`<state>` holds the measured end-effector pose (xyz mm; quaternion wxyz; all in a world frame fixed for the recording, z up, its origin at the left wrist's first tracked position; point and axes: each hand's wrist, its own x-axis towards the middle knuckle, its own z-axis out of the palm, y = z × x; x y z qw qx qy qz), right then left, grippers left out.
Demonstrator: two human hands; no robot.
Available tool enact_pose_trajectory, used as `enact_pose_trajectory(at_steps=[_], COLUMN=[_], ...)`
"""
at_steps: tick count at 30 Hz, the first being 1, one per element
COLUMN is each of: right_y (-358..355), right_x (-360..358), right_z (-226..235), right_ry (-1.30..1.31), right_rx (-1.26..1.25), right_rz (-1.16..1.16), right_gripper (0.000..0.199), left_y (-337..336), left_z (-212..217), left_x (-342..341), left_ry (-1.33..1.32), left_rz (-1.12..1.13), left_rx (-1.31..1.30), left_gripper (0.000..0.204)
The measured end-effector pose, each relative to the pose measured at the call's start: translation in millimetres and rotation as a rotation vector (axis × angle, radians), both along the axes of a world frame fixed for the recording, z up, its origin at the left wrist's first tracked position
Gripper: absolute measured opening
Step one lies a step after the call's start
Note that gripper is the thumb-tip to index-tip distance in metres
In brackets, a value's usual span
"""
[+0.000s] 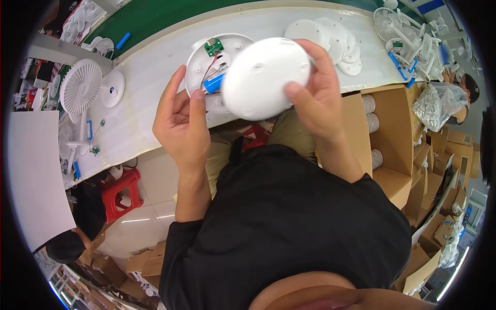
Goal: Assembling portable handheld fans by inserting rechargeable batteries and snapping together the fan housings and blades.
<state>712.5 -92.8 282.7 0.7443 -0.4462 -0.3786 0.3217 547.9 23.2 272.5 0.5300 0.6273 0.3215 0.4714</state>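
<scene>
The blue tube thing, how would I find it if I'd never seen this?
Start at the long white table, then find the open round white base in the left hand. The blue battery lies inside it, by the thumb, below a green circuit board; it is the only blue part there.

We are holding a round white cover in our right hand, tilting it over an open white base that our left hand is steadying. Inside the base a green circuit board and a blue battery cell are showing. Flat white discs are lying stacked on the tabletop beyond.
</scene>
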Motion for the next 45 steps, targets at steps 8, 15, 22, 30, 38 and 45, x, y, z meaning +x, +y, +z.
enact_pose_trajectory(at_steps=[8, 15, 22, 30, 38, 45], right_y=[20, 13, 6, 20, 17, -1], right_x=[-13, -11, -19, -9, -8, -8], right_z=[-9, 0, 4, 35, 39, -1], right_ry=[-0.069, -0.262, -0.358, -0.634, -0.693, -0.557], right_rx=[-0.047, -0.181, -0.227, -0.272, -0.297, -0.342], right_rz=[-0.023, 0.032, 0.002, 0.006, 0.034, 0.093], right_gripper=[0.055, 0.055, 0.055, 0.061, 0.059, 0.054], left_y=[-11, -7, -19, -21, -31, -42], left_z=[-16, -19, -19, 0, -3, -40], left_x=[-5, -20, -34, -31, -31, -20], left_ry=[0.037, 0.063, -0.241, 0.042, 0.040, 0.038], left_rz=[-0.045, -0.115, -0.207, -0.111, -0.092, -0.128], left_rx=[0.050, 0.028, -0.131, 0.135, 0.117, 0.010], left_gripper=[0.045, 0.051, 0.054, 0.058, 0.058, 0.053])
